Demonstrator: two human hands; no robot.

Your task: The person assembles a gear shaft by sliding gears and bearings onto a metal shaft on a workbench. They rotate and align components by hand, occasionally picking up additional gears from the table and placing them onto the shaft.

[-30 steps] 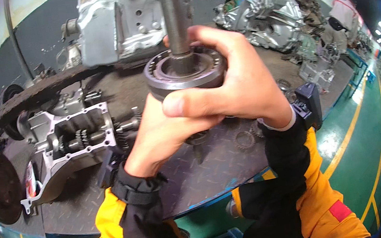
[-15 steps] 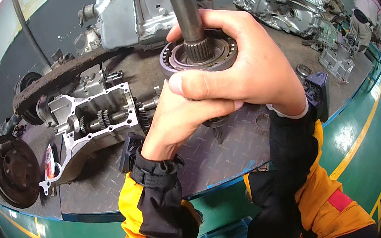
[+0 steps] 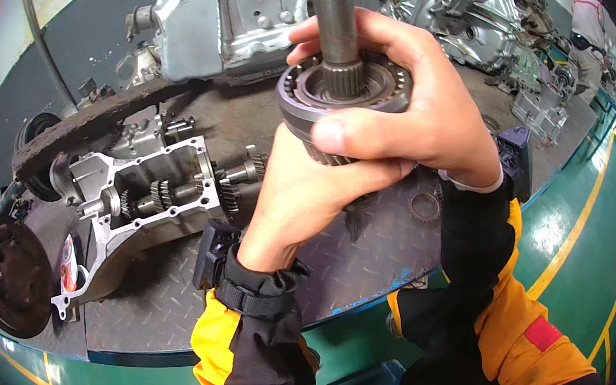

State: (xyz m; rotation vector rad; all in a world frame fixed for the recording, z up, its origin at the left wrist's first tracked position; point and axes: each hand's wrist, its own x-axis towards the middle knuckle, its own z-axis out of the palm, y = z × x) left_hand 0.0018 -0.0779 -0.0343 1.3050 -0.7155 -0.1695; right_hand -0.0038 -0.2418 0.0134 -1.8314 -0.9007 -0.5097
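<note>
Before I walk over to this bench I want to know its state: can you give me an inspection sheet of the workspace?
Surface: dark tread-plate bench top, grimy.
Job's things: steel shaft upright, ring-shaped hub seated around its splined part.
Clutter: open gear housing, brake drum, silver casings, loose toothed ring.
Grippers: left hand and right hand both clasp the hub.
Cables: nothing seen.
Surroundings: green floor with yellow lines; another person at far right.
</note>
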